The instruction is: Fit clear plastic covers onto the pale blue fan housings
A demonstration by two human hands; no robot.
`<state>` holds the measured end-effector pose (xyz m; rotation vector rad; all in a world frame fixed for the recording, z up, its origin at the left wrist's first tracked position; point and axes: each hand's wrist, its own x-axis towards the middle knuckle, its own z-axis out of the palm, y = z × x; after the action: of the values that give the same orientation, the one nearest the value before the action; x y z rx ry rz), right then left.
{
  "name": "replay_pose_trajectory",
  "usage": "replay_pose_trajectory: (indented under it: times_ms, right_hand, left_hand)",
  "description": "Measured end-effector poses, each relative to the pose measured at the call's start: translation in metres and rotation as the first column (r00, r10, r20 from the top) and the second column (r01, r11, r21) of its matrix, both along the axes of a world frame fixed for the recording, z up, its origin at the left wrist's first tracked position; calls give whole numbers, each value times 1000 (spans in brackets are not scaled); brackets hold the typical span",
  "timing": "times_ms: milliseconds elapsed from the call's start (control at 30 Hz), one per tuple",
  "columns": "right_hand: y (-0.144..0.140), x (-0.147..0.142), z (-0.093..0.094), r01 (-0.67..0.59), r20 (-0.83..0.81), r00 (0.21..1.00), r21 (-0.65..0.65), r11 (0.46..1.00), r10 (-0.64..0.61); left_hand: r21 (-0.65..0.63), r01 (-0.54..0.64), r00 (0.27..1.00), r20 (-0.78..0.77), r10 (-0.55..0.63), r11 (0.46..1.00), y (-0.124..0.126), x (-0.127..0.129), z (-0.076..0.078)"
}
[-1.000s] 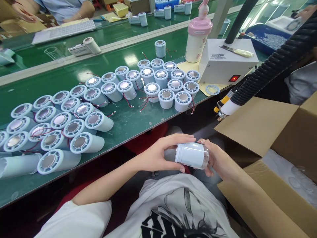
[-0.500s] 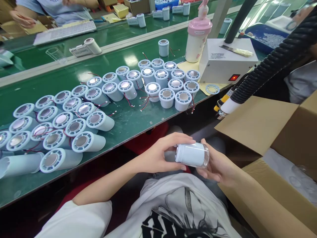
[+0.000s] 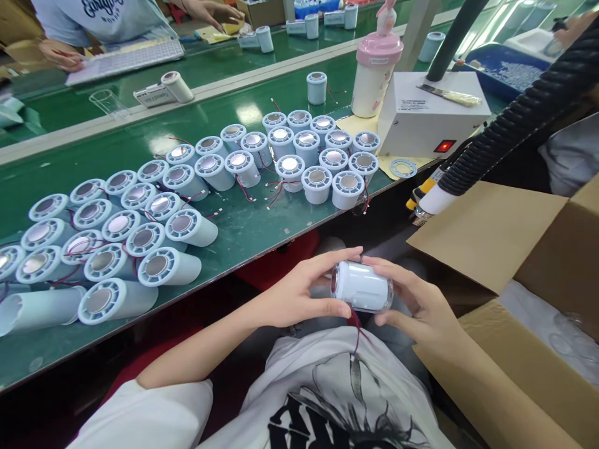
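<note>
Between my two hands, above my lap, lies a light blue motor housing (image 3: 362, 285) on its side, with a clear plastic cover around its right part. My left hand (image 3: 309, 290) grips the housing's left end, thumb below and fingers above. Around the clear cover at the right end, my right hand (image 3: 414, 299) is closed, fingers on top and thumb underneath. Thin red and dark wires (image 3: 358, 333) hang below the housing. Several similar blue housings (image 3: 317, 184) stand or lean on the green bench (image 3: 262, 224) in front of me, round metal discs facing up.
A white box with a lit red switch (image 3: 430, 118) stands at the right, a knife (image 3: 449, 95) on top. Beside it are a pink-lidded bottle (image 3: 377, 75) and a black corrugated hose (image 3: 505, 131). An open carton (image 3: 491, 237) sits at my right. Across the bench is a co-worker (image 3: 121, 25).
The housing has turned in my hands, and its wires now hang into view. My right fingers have moved over the top of the cover. The co-worker's hands have shifted.
</note>
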<state>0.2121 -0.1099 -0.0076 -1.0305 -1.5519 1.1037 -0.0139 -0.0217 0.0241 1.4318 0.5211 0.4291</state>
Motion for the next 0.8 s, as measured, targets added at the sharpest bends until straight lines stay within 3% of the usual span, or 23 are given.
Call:
replay_pose_trajectory:
  times_ms: [100,267,467,633,800]
  right_hand:
    - [-4,-1,2,-79,-264,965,-276,958,4]
    - [-4,-1,8,-40,-249,967,-357,933,-53]
    - [1,-5,8,-160,-443,887,-561,812,-132]
    - [-1,-5,2,-240,-503,855,-600,763,-127]
    - [-2,-10,-5,-133,-333,938,-608,783,-100]
  left_hand:
    - [43,37,999,-10,-36,998,0,-3,1]
    - [-151,76,997,34,-71,986,-3,-3,-6]
    - [-312,54,998,-1,-57,949,-9,-3,-18]
    - [-158,4,995,-95,-19,987,-9,3,-13]
    - [-64,7,980,-200,-19,998,3,7,4]
